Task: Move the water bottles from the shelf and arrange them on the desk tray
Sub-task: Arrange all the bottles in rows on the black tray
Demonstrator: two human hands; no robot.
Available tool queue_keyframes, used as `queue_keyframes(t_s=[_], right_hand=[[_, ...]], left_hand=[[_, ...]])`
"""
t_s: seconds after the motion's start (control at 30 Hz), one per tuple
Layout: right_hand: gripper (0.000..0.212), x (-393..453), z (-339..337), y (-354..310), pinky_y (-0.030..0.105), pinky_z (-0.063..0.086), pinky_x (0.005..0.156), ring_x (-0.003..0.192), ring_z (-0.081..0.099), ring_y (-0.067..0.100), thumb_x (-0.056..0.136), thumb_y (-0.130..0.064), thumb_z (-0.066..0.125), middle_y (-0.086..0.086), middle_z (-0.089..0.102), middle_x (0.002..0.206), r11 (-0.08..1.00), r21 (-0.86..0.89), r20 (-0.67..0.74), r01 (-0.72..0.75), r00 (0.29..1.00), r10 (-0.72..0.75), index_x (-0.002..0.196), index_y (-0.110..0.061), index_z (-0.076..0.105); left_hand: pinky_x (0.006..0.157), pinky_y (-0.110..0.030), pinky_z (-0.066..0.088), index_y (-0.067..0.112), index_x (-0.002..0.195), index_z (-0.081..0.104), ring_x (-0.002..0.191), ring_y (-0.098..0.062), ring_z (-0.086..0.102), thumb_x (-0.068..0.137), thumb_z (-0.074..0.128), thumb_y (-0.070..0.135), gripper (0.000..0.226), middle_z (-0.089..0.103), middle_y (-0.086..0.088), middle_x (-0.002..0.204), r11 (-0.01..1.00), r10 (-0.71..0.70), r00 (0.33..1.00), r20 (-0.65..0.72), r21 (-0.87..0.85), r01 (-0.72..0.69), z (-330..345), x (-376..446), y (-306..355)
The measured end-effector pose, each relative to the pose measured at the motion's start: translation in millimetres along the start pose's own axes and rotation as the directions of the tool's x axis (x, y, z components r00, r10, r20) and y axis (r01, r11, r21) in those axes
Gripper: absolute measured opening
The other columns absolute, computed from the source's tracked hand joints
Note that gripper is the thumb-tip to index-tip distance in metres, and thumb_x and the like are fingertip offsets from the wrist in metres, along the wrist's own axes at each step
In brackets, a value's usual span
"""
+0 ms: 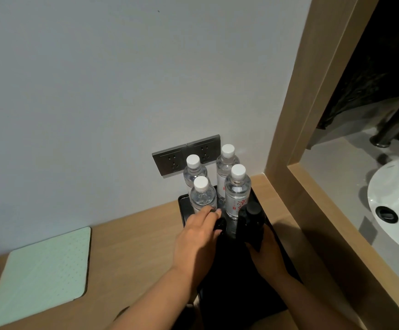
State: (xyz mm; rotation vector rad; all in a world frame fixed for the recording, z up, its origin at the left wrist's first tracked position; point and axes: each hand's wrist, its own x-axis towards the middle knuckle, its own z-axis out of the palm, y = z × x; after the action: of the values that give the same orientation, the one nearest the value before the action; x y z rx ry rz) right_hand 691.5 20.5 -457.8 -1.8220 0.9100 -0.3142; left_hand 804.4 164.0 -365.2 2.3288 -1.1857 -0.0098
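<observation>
The wooden desk runs along a pale wall, and I place everything from the black tray that sits on it by the wall. Behind the tray, on the wall, is a double grey socket plate. To the right of the tray a wooden frame borders a glass pane, and beyond it I see a white washbasin and a dark tap. Well to the left of the tray a pale green dotted pad lies flat on the desk.

Four clear water bottles with white caps stand upright at the far end of the tray, two by two: a short one at back left, a short one at front left, a tall one at back right and a tall one at front right with a white label and red lettering (too blurred for me to read).

My left hand reaches over the tray's near left part, its fingers curled over a small dark thing, the fingertips touching the base of the front left bottle. My right hand grips a dark bottle-shaped object from below, fingers wrapped round it, just in front of the labelled bottle.
</observation>
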Motion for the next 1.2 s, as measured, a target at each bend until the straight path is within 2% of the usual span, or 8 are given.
queue_keyframes(t_s=[0.27, 0.43, 0.5, 0.6, 0.77, 0.93, 1.07, 1.2], right_hand=[[0.046, 6, 1, -3, 0.033, 0.041, 0.094, 0.117, 0.054, 0.026, 0.082, -0.009, 0.068, 0.011, 0.059, 0.119, 0.999, -0.041, -0.014, -0.019, 1.0, 0.019, 0.124, -0.009, 0.049], [0.053, 3, 6, -12, 0.036, 0.042, 0.099, 0.121, 0.052, 0.029, 0.081, -0.004, 0.067, 0.012, 0.058, 0.123, 0.997, -0.029, -0.034, -0.064, 0.997, 0.063, 0.129, -0.013, 0.047], [0.067, 0, 9, -16, 0.037, 0.036, 0.107, 0.129, 0.044, 0.031, 0.076, 0.0, 0.07, 0.015, 0.048, 0.136, 0.996, -0.051, -0.08, -0.074, 0.994, 0.069, 0.136, -0.009, 0.041], [0.08, -17, 9, -20, 0.026, 0.019, 0.108, 0.139, 0.027, 0.031, 0.075, 0.003, 0.07, 0.018, 0.023, 0.152, 0.989, -0.121, -0.115, -0.082, 0.991, 0.068, 0.143, 0.0, 0.028], [0.078, -53, 3, -13, 0.022, 0.018, 0.111, 0.144, 0.016, 0.025, 0.084, -0.009, 0.067, 0.008, 0.002, 0.157, 0.949, -0.307, 0.041, -0.075, 0.995, 0.091, 0.147, -0.009, 0.021], [0.07, -73, -14, -12, 0.026, 0.024, 0.112, 0.143, 0.019, 0.021, 0.089, -0.022, 0.062, 0.006, -0.002, 0.156, 0.92, -0.392, 0.165, -0.028, 0.981, 0.1, 0.146, -0.016, 0.022], [0.066, -81, -23, -13, 0.026, 0.027, 0.111, 0.142, 0.022, 0.02, 0.091, -0.027, 0.059, 0.005, 0.0, 0.156, 0.906, -0.421, 0.24, 0.039, 0.968, 0.07, 0.146, -0.017, 0.024], [0.061, -91, -26, -12, 0.027, 0.029, 0.111, 0.141, 0.027, 0.018, 0.092, -0.027, 0.057, 0.002, 0.002, 0.155, 0.908, -0.403, 0.325, 0.113, 0.945, 0.027, 0.145, -0.019, 0.026]], left_hand=[[0.076, -0.041, 0.057, 0.03, 0.122, 0.042, 0.104, -0.023, 0.058, 0.082, 0.067, 0.021, 0.048, 0.044, 0.011, 0.127, 1.0, 0.004, 0.999, 0.035, 0.002, -0.004, -2, 1, -2], [0.101, -0.034, 0.043, 0.027, 0.142, 0.034, 0.13, -0.017, 0.038, 0.094, 0.049, 0.028, 0.05, 0.03, 0.007, 0.151, 0.995, -0.074, 0.986, 0.152, 0.071, 0.064, -7, -2, 6], [0.103, -0.033, 0.041, 0.026, 0.144, 0.03, 0.134, -0.018, 0.034, 0.094, 0.048, 0.026, 0.053, 0.025, 0.005, 0.154, 0.996, -0.047, 0.984, 0.172, 0.083, 0.033, -12, -3, 7], [0.099, -0.035, 0.044, 0.026, 0.148, 0.02, 0.136, -0.023, 0.033, 0.092, 0.049, 0.018, 0.064, 0.016, -0.001, 0.157, 0.981, -0.011, 0.971, 0.237, 0.191, -0.035, -18, -5, 10], [0.097, -0.032, 0.042, 0.025, 0.151, 0.003, 0.132, -0.027, 0.037, 0.091, 0.051, 0.015, 0.077, -0.003, -0.009, 0.159, 0.961, -0.047, 0.982, 0.184, 0.276, -0.005, -20, -26, 16], [0.109, -0.032, 0.035, 0.02, 0.147, 0.027, 0.136, -0.022, 0.036, 0.089, 0.054, 0.021, 0.064, 0.028, -0.006, 0.153, 0.965, -0.261, 0.965, 0.041, 0.035, 0.259, -24, -54, 16], [0.107, -0.033, 0.037, 0.014, 0.134, 0.047, 0.127, -0.021, 0.046, 0.09, 0.054, 0.02, 0.045, 0.049, -0.005, 0.138, 0.931, -0.356, 0.933, -0.055, 0.063, 0.359, -34, -83, 16], [0.098, -0.032, 0.044, 0.015, 0.133, 0.048, 0.123, -0.018, 0.051, 0.093, 0.051, 0.024, 0.041, 0.051, -0.002, 0.136, 0.889, -0.446, 0.888, -0.108, 0.056, 0.454, -37, -111, 27]])
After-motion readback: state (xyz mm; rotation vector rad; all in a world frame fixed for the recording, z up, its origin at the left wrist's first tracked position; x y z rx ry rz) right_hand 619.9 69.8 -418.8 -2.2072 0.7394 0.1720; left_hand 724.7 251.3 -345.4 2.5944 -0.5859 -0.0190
